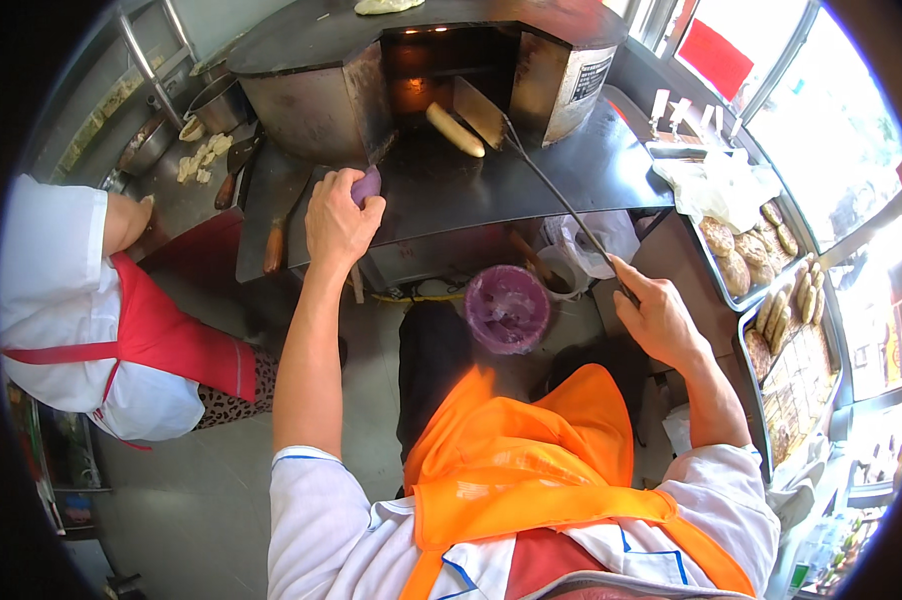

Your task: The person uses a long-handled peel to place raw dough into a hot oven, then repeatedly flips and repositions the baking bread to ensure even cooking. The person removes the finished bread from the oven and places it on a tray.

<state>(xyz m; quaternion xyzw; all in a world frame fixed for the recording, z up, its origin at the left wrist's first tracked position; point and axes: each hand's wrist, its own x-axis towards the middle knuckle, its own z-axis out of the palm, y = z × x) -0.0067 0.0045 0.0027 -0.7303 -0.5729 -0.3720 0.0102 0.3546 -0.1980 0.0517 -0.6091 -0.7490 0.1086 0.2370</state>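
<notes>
My left hand [343,217] grips a folded purple cloth or pad [366,186] over the near edge of the black metal shelf [428,199]. My right hand [662,313] holds the long thin handle of a metal peel [481,114]. The peel's flat blade is tilted at the oven mouth [451,64], close beside a long pale bread stick [454,130]. That stick lies at a slant on the shelf, apart from my hands. Inside the oven an orange glow shows. A round piece of dough [388,6] rests on the oven's top plate.
At left stands a person in a red apron [173,330], near dough pieces [204,157] and metal pots [219,103]. A wooden-handled scraper [274,244] lies on the shelf. Below are a purple-lined bucket [507,309] and a white bucket [563,274]. Trays of flatbreads [751,255] and breads [796,375] line the right.
</notes>
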